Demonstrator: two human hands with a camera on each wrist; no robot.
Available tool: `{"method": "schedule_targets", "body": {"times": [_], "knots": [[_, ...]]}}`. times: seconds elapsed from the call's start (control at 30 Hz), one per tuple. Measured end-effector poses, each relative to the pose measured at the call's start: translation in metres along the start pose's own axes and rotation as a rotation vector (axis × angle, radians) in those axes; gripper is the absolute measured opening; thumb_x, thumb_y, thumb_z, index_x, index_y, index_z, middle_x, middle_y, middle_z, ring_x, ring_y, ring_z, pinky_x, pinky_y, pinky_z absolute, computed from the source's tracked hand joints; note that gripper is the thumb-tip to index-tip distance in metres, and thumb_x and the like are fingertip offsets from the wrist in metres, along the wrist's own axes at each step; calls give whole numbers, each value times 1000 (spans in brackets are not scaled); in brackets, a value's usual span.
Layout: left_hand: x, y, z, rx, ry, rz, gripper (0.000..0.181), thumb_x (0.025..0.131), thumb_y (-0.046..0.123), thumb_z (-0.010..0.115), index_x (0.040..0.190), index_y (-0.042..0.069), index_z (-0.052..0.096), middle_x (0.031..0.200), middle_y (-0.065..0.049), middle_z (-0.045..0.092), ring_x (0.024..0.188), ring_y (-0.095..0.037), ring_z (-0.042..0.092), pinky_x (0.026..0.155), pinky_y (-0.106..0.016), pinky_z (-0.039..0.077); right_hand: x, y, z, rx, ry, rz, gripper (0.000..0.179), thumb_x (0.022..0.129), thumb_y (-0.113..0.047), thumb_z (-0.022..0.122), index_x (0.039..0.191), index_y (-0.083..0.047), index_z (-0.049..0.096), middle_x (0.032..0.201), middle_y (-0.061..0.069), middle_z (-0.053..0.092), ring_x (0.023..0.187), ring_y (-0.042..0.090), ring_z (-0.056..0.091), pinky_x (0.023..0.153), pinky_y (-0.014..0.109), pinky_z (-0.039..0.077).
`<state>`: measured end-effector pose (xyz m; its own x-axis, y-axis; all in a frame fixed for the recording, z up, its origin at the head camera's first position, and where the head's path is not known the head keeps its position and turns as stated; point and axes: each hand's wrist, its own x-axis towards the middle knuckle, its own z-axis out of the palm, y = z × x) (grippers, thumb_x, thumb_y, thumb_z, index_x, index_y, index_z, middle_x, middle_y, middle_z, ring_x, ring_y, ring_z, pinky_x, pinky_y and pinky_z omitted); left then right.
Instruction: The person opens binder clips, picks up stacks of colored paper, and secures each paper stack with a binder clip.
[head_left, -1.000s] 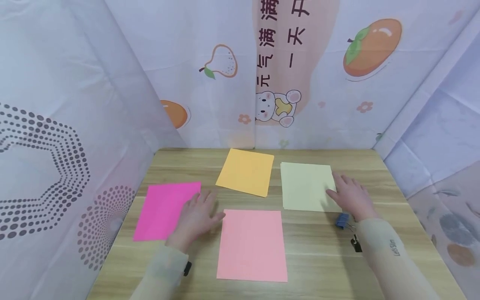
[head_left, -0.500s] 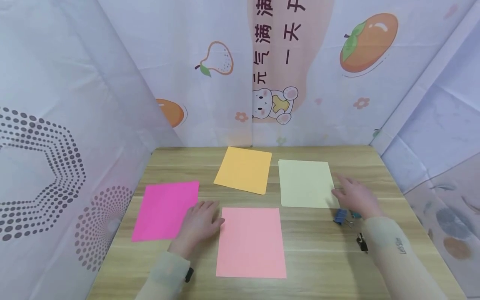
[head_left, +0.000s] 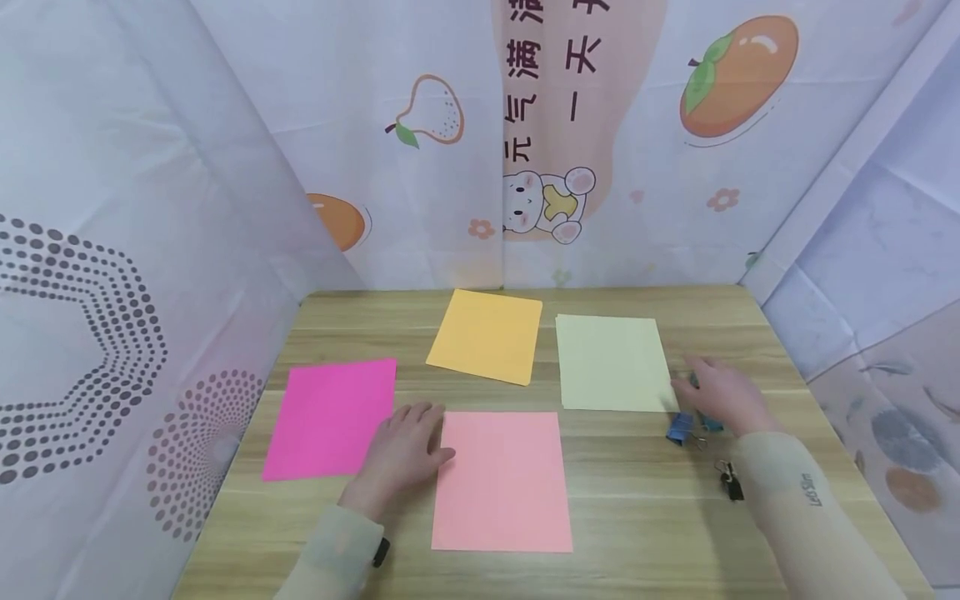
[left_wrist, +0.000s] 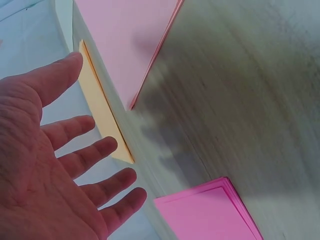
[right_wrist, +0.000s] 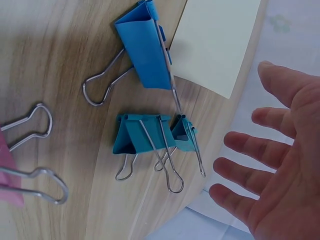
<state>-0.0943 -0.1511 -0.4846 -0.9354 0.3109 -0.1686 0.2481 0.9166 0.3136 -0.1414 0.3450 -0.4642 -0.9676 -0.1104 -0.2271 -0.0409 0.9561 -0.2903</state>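
Observation:
My left hand (head_left: 401,450) hovers between the magenta paper stack (head_left: 330,417) and the salmon-pink paper stack (head_left: 502,479). Its fingers are spread and hold nothing in the left wrist view. At the right, my right hand (head_left: 723,392) is held above some binder clips, beside the pale yellow paper (head_left: 615,362). The right wrist view shows that hand empty, with relaxed fingers apart from the clips. Below it stand a blue binder clip (right_wrist: 147,52) and two teal binder clips, one nearer (right_wrist: 142,135) and one behind (right_wrist: 184,134). A pink binder clip (right_wrist: 10,177) is partly cut off.
Orange paper (head_left: 486,336) lies at the back of the wooden table (head_left: 637,525). A small black object (head_left: 381,552) shows beside the left sleeve, and a black clip (head_left: 731,482) by the right sleeve. Printed cloth (head_left: 420,208) hangs behind the table.
My right hand has shifted right, away from the pale yellow paper, uncovering teal clips. The left hand has moved slightly toward the salmon-pink stack. The head view has shifted a little.

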Motion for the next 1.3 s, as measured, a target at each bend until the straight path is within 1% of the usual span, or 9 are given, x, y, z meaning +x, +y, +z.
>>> {"method": "schedule_targets", "body": {"times": [0.2,0.33,0.5,0.77,0.9,1.13,1.3], "knots": [[-2,2,4,0,-17,8,73,91,44,74,152,13,48,152,-17,47,139,-48,42,112,-63,36,-1,4,0,8,-53,19,81,104,-53,50,151,11,35,146,42,38,130,63,39,104,74,34],[-2,4,7,-8,-18,18,72,91,43,74,151,12,49,152,-18,47,139,-48,41,110,-64,37,-1,8,0,7,-58,11,75,104,-47,54,148,12,40,145,41,41,129,62,42,103,73,36],[-2,4,11,-15,-30,7,73,90,43,76,151,13,50,154,-18,45,140,-48,40,111,-65,35,-2,13,0,-9,-53,4,69,103,-43,57,145,11,44,142,41,45,126,62,45,100,73,38],[-4,3,14,6,-44,9,75,87,43,77,150,13,50,152,-18,47,136,-48,43,108,-65,38,-3,16,1,-32,-89,40,64,104,-38,54,144,11,46,140,42,45,125,64,45,97,74,40],[-4,0,17,9,-54,4,76,86,44,77,150,13,50,152,-18,46,137,-48,43,107,-66,38,-5,16,2,-47,-77,20,60,104,-35,54,141,11,49,137,41,50,121,63,49,94,73,44],[-3,-4,24,13,-68,-3,78,85,45,77,151,14,49,154,-18,44,139,-48,39,109,-67,36,-6,16,4,-63,-37,-20,51,103,-31,54,132,11,57,128,39,58,116,61,54,93,70,46],[-3,-3,25,28,-65,4,80,82,43,81,149,13,51,154,-18,44,139,-48,40,108,-67,37,-8,13,5,-72,-27,-42,49,102,-31,56,130,10,60,128,39,58,118,61,53,95,71,44]]}}
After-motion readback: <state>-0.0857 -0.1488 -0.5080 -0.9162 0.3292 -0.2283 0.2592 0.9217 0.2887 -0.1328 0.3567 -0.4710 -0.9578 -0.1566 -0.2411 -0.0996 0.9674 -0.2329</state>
